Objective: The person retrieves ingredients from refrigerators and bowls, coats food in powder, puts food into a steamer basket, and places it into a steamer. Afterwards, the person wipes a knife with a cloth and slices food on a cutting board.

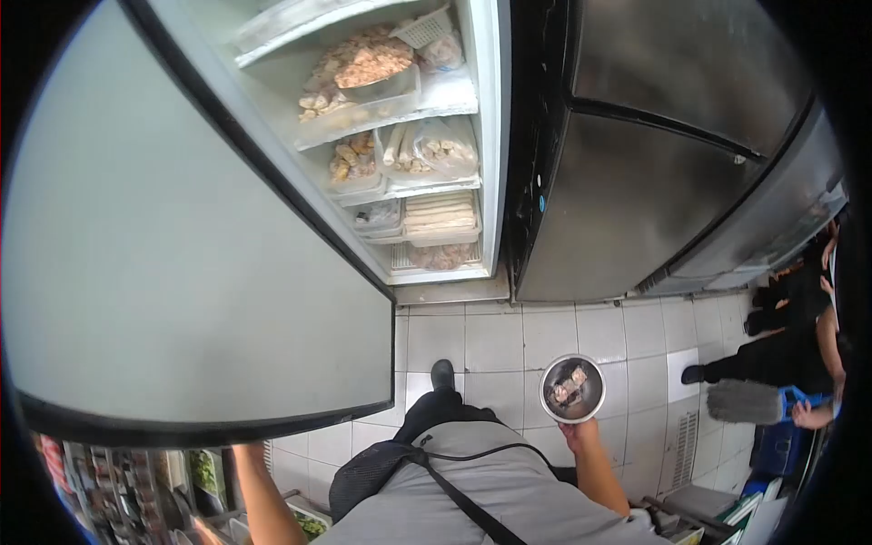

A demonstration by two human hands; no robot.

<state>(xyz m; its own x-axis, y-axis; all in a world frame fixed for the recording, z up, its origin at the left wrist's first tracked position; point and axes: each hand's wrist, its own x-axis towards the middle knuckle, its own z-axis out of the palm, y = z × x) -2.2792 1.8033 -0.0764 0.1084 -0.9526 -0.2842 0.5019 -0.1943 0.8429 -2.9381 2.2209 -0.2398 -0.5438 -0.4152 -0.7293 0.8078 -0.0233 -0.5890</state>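
Note:
My right hand (579, 433) grips the rim of a round metal bowl (599, 391), held out over the floor to my right. A few pieces of pale pinkish food (570, 386), perhaps raw meat, lie in the bowl. At the lower edge of the wide-open refrigerator door (200, 236) is my left hand (245, 450); the door hides its fingers. In front of me, the open refrigerator (495, 136) shows shelves with a heaped tub of chopped meat (368, 59), bagged food (445, 145) and a tray of long pale sticks (440, 213).
Stainless steel refrigerator doors (654, 182) stand shut to the right. At far right, another person's hand (808, 415) holds a blue-handled grey brush (745, 401). Greens in a container (204, 472) sit at lower left. A drain grate (686, 450) lies in the white tiled floor (495, 341).

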